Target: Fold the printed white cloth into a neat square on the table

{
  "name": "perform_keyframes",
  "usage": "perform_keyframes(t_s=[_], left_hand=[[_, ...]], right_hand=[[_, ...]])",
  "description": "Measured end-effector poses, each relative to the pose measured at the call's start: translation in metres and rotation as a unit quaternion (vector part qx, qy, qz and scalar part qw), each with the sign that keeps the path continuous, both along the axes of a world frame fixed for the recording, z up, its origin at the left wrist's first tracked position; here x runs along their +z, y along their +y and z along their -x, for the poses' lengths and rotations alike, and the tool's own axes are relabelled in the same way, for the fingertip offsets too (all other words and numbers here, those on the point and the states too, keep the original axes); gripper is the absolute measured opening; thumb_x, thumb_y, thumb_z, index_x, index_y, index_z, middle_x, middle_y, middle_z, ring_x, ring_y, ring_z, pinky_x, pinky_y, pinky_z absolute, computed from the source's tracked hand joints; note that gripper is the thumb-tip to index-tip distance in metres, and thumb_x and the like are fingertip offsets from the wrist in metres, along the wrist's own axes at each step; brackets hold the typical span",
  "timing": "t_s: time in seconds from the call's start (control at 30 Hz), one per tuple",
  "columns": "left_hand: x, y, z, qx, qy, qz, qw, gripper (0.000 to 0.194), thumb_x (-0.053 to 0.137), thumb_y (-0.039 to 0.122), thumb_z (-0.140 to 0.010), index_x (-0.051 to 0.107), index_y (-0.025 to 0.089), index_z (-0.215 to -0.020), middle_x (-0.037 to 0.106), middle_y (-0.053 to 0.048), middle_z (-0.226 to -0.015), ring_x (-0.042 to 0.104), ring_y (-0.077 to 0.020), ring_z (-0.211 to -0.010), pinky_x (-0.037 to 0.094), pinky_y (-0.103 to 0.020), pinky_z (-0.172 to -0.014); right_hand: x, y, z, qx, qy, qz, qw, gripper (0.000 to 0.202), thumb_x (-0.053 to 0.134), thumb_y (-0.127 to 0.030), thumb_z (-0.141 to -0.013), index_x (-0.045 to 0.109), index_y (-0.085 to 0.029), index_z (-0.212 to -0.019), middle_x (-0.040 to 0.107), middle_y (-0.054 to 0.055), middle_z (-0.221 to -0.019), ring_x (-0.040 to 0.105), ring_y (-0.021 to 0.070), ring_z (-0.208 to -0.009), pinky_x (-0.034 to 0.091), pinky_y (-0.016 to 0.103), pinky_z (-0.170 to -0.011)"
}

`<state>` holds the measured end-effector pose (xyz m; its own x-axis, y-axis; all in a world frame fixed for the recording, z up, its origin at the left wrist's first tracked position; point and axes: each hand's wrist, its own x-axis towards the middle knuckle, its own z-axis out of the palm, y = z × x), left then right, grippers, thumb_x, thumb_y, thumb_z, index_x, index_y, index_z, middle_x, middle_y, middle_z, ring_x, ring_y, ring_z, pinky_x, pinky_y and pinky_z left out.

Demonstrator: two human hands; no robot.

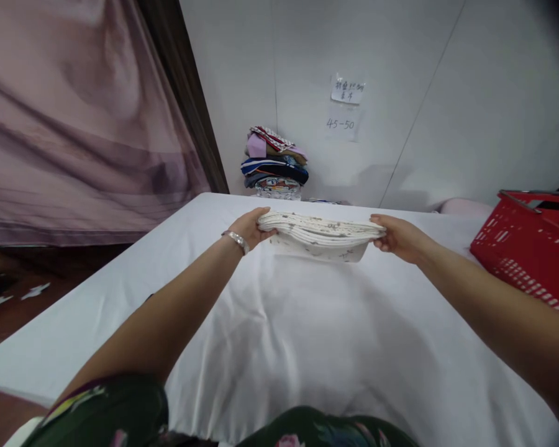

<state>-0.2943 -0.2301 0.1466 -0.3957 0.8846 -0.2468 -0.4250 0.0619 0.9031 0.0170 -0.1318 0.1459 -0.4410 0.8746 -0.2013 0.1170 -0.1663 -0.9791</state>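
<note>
Folded in layers, the patterned white cloth (323,233) sags slightly.

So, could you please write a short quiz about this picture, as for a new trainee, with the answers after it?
1. True or false: the folded patterned cloth is held by the right hand only, and the left hand is away from it.
2. Multiple choice: where is the red basket, seen from the person?
A) left of the cloth
B) right of the cloth
C) between the hands
3. Fill in the missing number: the lower note on the wall reads "45-___".

Key:
1. False: both hands hold it, one at each end.
2. B
3. 50
</note>
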Motion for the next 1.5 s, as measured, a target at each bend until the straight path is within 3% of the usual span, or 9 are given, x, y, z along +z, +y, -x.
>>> perform_keyframes(t_s=[0.2, 0.3, 0.4, 0.5, 0.87, 1.03, 1.2, 1.33, 1.5], left_hand=[[-0.001, 0.015, 0.009, -0.018, 0.048, -0.067, 0.996, 0.015, 0.059, 0.02, -0.075, 0.057, 0.014, -0.089, 0.064, -0.004, -0.081, 0.061, -0.0113, -0.068, 0.055, -0.024, -0.061], [-0.044, -0.003, 0.005, 0.002, 0.081, 0.005, 0.997, 0.031, 0.067, 0.018, -0.067, 0.054, 0.016, -0.096, 0.063, -0.002, -0.082, 0.061, -0.0129, -0.069, 0.056, -0.027, -0.059], [-0.1, -0.026, -0.005, 0.003, 0.101, 0.189, 0.977, 0.046, 0.066, 0.015, -0.068, 0.048, 0.018, -0.11, 0.062, -0.003, -0.084, 0.061, -0.0145, -0.069, 0.055, -0.028, -0.056], [-0.13, -0.043, -0.012, 0.009, 0.119, 0.223, 0.968, 0.056, 0.067, 0.015, -0.067, 0.044, 0.016, -0.118, 0.061, -0.007, -0.092, 0.06, -0.0155, -0.073, 0.054, -0.026, -0.054], [-0.152, -0.088, -0.02, -0.042, 0.277, 0.222, 0.934, 0.054, 0.062, 0.018, -0.07, 0.045, 0.016, -0.121, 0.06, -0.009, -0.107, 0.061, -0.0179, -0.079, 0.051, -0.024, -0.052], [-0.138, -0.094, -0.019, -0.097, 0.518, 0.236, 0.817, 0.058, 0.063, 0.028, -0.07, 0.046, 0.018, -0.125, 0.056, -0.009, -0.117, 0.06, -0.0205, -0.096, 0.049, -0.032, -0.084], [-0.114, -0.071, -0.025, -0.139, 0.648, 0.156, 0.732, 0.066, 0.057, 0.039, -0.076, 0.036, 0.014, -0.133, 0.038, -0.014, -0.14, 0.045, -0.0236, -0.122, 0.036, -0.033, -0.102], [-0.122, -0.032, -0.038, -0.17, 0.723, 0.076, 0.666, 0.066, 0.042, 0.053, -0.084, 0.03, 0.016, -0.138, 0.02, -0.01, -0.15, 0.015, -0.0232, -0.138, 0.015, -0.04, -0.112], [-0.153, -0.009, -0.048, -0.219, 0.748, 0.135, 0.612, 0.074, 0.028, 0.062, -0.084, 0.024, 0.016, -0.142, 0.01, -0.008, -0.153, 0.0, -0.0272, -0.14, 0.004, -0.046, -0.112]], right_hand=[[-0.01, 0.024, 0.005, -0.057, 0.061, -0.07, 0.994, 0.061, 0.056, -0.026, -0.081, 0.027, -0.022, -0.135, 0.059, -0.003, -0.068, 0.053, 0.0089, -0.044, 0.039, 0.018, -0.039], [-0.054, 0.006, -0.002, -0.061, -0.011, -0.034, 0.998, 0.076, 0.062, -0.028, -0.076, 0.023, -0.023, -0.14, 0.061, 0.0, -0.071, 0.055, 0.0109, -0.044, 0.038, 0.02, -0.038], [-0.107, -0.021, -0.009, -0.054, -0.112, 0.078, 0.989, 0.084, 0.067, -0.031, -0.073, 0.021, -0.02, -0.142, 0.06, 0.0, -0.064, 0.053, 0.011, -0.042, 0.037, 0.02, -0.037], [-0.136, -0.041, -0.014, -0.049, -0.123, 0.116, 0.984, 0.089, 0.067, -0.035, -0.072, 0.018, -0.019, -0.144, 0.059, -0.001, -0.06, 0.051, 0.0114, -0.044, 0.035, 0.02, -0.038], [-0.149, -0.084, -0.035, -0.038, -0.143, 0.091, 0.985, 0.084, 0.063, -0.044, -0.075, 0.019, -0.023, -0.143, 0.056, -0.003, -0.054, 0.051, 0.0128, -0.043, 0.032, 0.02, -0.038], [-0.146, -0.084, -0.04, 0.017, -0.24, 0.062, 0.969, 0.088, 0.056, -0.052, -0.078, 0.009, -0.021, -0.145, 0.062, 0.0, -0.062, 0.053, 0.015, -0.046, 0.038, 0.024, -0.042], [-0.12, -0.06, -0.038, 0.097, -0.478, -0.164, 0.858, 0.081, 0.05, -0.058, -0.078, 0.024, -0.017, -0.144, 0.068, 0.011, -0.091, 0.063, 0.0264, -0.079, 0.047, 0.037, -0.069], [-0.104, -0.039, 0.0, 0.073, -0.462, -0.365, 0.805, 0.064, 0.038, -0.052, -0.085, 0.034, -0.018, -0.139, 0.042, 0.012, -0.14, 0.046, 0.0294, -0.119, 0.038, 0.041, -0.095], [-0.137, -0.03, 0.048, 0.12, -0.479, -0.444, 0.748, 0.061, 0.035, -0.046, -0.088, 0.033, -0.013, -0.138, 0.024, 0.012, -0.149, 0.018, 0.0268, -0.137, 0.017, 0.043, -0.108]])
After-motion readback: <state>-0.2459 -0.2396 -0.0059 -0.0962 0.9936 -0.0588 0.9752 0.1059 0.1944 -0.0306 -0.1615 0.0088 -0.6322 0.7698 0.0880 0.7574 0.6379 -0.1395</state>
